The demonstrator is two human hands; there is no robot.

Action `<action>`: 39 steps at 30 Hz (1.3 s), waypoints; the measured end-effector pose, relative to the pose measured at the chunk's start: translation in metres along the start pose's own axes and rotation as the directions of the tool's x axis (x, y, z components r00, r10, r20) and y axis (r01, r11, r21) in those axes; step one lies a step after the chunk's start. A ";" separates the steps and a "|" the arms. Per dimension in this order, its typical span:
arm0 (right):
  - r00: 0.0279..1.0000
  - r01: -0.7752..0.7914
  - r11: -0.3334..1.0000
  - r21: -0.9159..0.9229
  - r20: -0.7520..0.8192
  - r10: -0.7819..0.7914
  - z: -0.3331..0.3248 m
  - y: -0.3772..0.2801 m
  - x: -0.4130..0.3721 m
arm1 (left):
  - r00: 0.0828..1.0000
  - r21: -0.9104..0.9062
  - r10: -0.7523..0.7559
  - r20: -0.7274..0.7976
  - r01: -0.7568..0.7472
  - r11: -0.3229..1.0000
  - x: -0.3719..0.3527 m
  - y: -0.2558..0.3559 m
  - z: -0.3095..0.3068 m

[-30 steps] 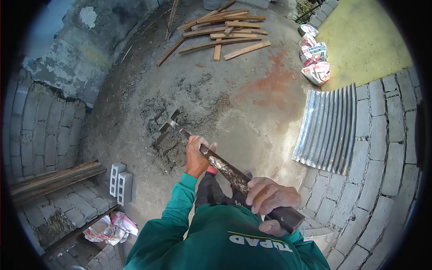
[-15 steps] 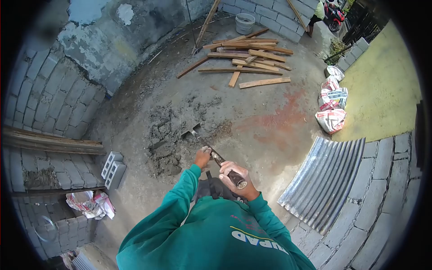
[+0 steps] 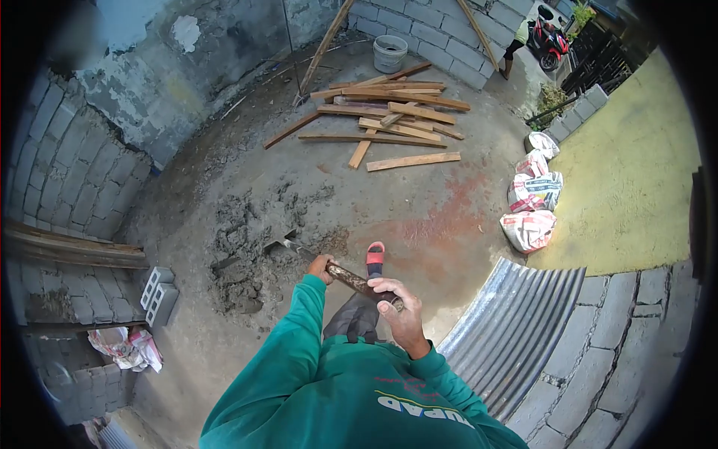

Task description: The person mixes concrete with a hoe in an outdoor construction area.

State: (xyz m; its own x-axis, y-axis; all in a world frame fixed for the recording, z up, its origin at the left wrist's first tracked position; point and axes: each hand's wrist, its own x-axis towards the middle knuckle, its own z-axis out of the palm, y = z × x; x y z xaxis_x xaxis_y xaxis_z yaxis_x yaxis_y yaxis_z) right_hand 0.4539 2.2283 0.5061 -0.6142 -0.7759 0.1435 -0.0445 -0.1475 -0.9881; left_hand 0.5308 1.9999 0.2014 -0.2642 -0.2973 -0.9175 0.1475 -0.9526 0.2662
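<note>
My left hand (image 3: 320,269) is wrapped round the lower shaft of a shovel (image 3: 348,278) with a worn, pipe-like handle. Near the top end of that handle, my right hand (image 3: 402,308) curls its fingers over it, with the thumb at the end. The metal blade (image 3: 280,242) rests in a spread of wet grey mortar (image 3: 243,247) on the concrete floor, partly sunk in it. My foot in a red slipper (image 3: 375,253) stands just right of the shaft.
Loose wooden planks (image 3: 389,112) lie ahead, with a white bucket (image 3: 390,54) behind. Filled sacks (image 3: 529,230) line the yellow wall. Corrugated metal sheeting (image 3: 516,329) lies at right, hollow blocks (image 3: 158,296) at left. Far off, a person (image 3: 516,49) stands near a red motorcycle (image 3: 550,45).
The view has turned and shifted right. My right hand's fingers have loosened and lifted somewhat on the handle end, and the handle lies flatter. A slippered foot has come into sight.
</note>
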 end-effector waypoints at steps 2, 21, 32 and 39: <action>0.991 -0.134 0.968 -0.212 0.000 0.137 -0.032 0.013 0.029 | 0.997 -0.070 -0.047 -0.054 0.043 0.997 0.032 -0.003 0.028; 0.762 0.272 0.027 -0.962 0.233 0.604 -0.277 0.100 0.187 | 0.964 -0.491 -0.030 -0.263 -0.107 0.865 0.190 -0.098 0.168; 0.115 -0.272 0.314 -0.910 0.293 0.949 -0.623 0.142 0.223 | 0.977 -0.469 0.045 -0.211 -0.141 0.872 0.061 -0.202 0.330; 0.570 0.097 0.029 -0.995 0.079 0.818 -0.681 0.143 0.207 | 0.998 -0.674 -0.053 0.025 0.056 0.736 0.176 -0.274 0.367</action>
State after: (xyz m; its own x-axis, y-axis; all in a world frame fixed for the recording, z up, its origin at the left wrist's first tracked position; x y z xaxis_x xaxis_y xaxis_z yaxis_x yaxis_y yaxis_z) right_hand -0.2162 2.4643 0.3566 -0.3238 -0.6114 -0.7220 -0.8449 0.5303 -0.0702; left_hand 0.0938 2.1850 0.0755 -0.2952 -0.2475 -0.9228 0.7366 -0.6741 -0.0548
